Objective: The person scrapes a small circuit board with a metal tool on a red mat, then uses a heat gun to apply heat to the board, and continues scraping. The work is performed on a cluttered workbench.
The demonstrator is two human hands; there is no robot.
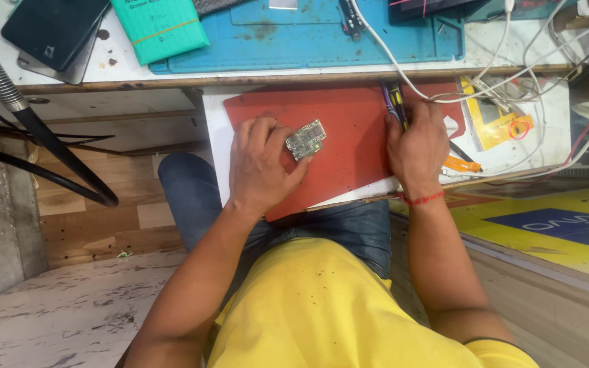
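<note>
One circuit board (305,140) at left hand (260,167), long axis toward upper right.

Matt red rubbery mat (349,129), metallic shielded circuit board (305,140), worn wooden bench edge (172,80), glossy white cables (444,95)

The bench (124,71) has a white, stained top with a worn wooden front edge. A blue work mat (308,41) covers its middle, running toward the far edge. At the left end lie a dark tablet-like slab (52,27) on a grey one, and beside them a teal padded packet (161,27). White cables (512,61) trail over the right end. Below the front edge a white pull-out shelf (214,136) juts out, carrying a red mat (349,143) with a small circuit board (306,140) on it, and a yellow meter (495,123) toward its right corner.
</note>
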